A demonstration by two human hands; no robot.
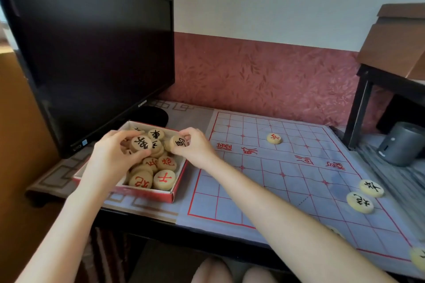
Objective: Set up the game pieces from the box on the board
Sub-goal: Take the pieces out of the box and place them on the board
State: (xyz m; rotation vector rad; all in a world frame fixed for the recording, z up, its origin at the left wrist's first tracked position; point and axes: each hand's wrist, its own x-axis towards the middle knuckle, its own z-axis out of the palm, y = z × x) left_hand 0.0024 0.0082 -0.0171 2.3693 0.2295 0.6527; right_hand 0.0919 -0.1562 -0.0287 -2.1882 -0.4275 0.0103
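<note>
Knees (213, 271) at 6 o'clock, below the black table edge (207, 243). Both forearms reach to the red-sided box (147, 193), which sits at 9 o'clock of the board (276, 181) and is heaped with round wooden pieces lettered red or black. My left hand (112, 154) grips a black-lettered piece (140, 143) over the heap. My right hand (195, 147) pinches a second black piece (178, 142) at the box's 1 o'clock corner. Board: pale blue sheet, red grid, flat on the patterned tablecloth (188, 115). On it, a red-lettered piece (274, 138) at 12 o'clock and two black pieces (360, 202) just beside each other at 3 o'clock. Dark monitor (92, 53) at 10 o'clock; red leaf-patterned wallpaper (264, 71) behind; grey cylinder (402, 145) at 3 o'clock under a black frame (358, 108).
</note>
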